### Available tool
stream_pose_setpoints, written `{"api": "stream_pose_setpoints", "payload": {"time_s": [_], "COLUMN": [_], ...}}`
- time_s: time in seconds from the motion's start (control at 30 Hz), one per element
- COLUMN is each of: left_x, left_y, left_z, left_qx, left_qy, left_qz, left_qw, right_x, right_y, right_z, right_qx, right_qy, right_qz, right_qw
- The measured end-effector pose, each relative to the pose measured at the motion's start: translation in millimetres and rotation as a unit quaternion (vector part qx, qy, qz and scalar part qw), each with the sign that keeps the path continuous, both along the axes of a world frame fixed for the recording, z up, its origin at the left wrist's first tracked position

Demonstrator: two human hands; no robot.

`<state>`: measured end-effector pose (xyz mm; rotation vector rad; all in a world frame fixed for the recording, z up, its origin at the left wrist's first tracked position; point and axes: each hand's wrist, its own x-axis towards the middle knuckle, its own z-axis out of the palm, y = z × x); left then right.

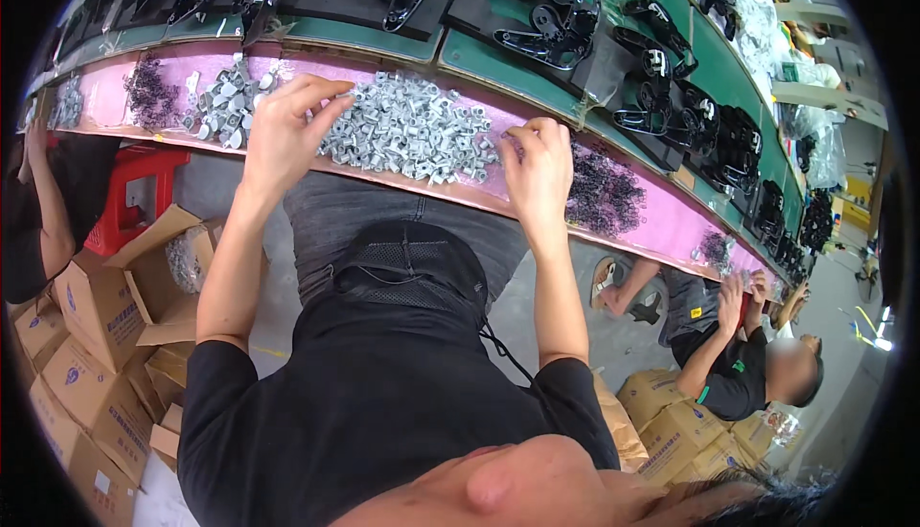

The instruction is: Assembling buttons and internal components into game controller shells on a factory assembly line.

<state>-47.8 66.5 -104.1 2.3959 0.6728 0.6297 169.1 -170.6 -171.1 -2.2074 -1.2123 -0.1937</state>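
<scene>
Small pale-grey parts (402,134) lie jumbled in a heap on a pink surface (671,222).

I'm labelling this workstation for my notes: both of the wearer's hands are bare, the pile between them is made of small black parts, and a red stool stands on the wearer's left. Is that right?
Not quite: the head view shows that the pile between the left hand and right hand is silver-grey. The bare hands and the red stool are as you say.
</scene>
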Motion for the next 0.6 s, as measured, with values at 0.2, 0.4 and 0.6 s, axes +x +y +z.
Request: {"api": "stream_pose_setpoints", "payload": {"time_s": [0.2,0.4,0.6], "left_x": [15,42,38], "left_y": [-42,-77,-70], "left_z": [6,-10,-15], "left_qx": [-0.130,-0.084,-0.024], "left_qy": [-0.059,-0.135,-0.154], "left_qz": [-0.088,-0.194,-0.183], "left_qw": [0.986,0.968,0.971], "right_x": [0,-30,-51], "right_y": [-7,19,37], "right_z": [-19,2,6], "right_qx": [0.280,0.381,0.348], "right_qy": [0.431,0.703,0.702], "right_qz": [-0.041,0.060,0.050], "right_qw": [0.857,0.598,0.619]}}
